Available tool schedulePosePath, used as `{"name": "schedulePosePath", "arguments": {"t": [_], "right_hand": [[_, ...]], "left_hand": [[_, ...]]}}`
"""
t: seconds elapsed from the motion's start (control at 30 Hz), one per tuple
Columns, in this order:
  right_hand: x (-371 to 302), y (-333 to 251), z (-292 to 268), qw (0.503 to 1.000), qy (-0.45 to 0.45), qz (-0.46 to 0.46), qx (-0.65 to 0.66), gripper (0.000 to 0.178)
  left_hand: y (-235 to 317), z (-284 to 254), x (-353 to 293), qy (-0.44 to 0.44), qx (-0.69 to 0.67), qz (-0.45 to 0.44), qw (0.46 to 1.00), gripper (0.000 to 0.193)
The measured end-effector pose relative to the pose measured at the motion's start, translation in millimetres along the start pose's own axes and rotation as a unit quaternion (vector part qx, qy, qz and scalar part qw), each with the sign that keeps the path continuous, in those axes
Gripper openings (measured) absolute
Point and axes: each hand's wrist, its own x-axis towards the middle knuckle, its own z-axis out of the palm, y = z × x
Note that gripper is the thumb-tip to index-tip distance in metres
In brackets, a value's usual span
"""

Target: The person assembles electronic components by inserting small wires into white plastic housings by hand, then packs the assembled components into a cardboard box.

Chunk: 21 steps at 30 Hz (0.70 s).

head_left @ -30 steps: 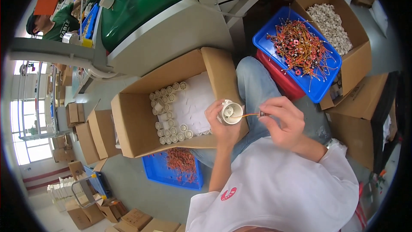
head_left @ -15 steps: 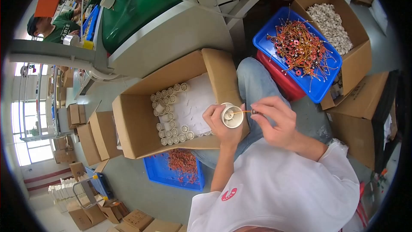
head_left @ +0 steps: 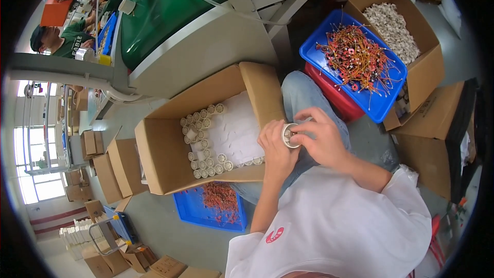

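My left hand (head_left: 278, 146) is wrapped round a white plastic cup (head_left: 286, 137), whose open mouth faces up and toward my right hand. At that mouth, the thumb and fingers of my right hand (head_left: 320, 136) are pinched together and reach inside the rim. A small wired part is at these fingertips, mostly hidden by them and the cup wall. Both hands are above my knee, beside the right end of an open cardboard box (head_left: 180, 181). Rows of similar white cups (head_left: 210, 163) stand in that box on a white sheet (head_left: 232, 123).
A blue tray (head_left: 377, 109) heaped with wired parts (head_left: 355, 56) rests on a red container (head_left: 333, 92) at right. Behind it, a carton (head_left: 429, 72) holds small white pieces. Another blue tray (head_left: 188, 213) lies below the box. A co-worker (head_left: 72, 38) sits beyond the green-topped bench (head_left: 159, 15).
My right hand has moved left, bringing the wired part from beside the cup into its mouth. The cup has shifted slightly right and tipped toward the right hand; the wire no longer shows.
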Motion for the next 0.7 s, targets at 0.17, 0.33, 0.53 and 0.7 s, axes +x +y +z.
{"name": "schedulePosePath", "arguments": {"t": [0.17,0.33,0.53,0.7], "right_hand": [[0.3,-0.8,-0.3,0.999,-0.024,0.024,0.038,0.016],[0.8,0.1,-0.7,0.997,-0.055,0.015,0.044,0.018],[0.5,-4.1,1.0,0.998,-0.043,0.011,0.045,0.020],[0.8,-4.2,3.6,0.997,-0.042,0.009,0.060,0.018]], "left_hand": [[2.1,-4.2,7.1,0.005,0.035,0.003,0.999,0.055],[-2.5,-1.5,11.9,0.068,-0.007,0.036,0.997,0.053],[-4.8,-0.3,7.7,0.069,-0.074,0.023,0.995,0.052],[-2.2,-1.0,9.3,0.057,-0.058,0.032,0.996,0.054]]}}
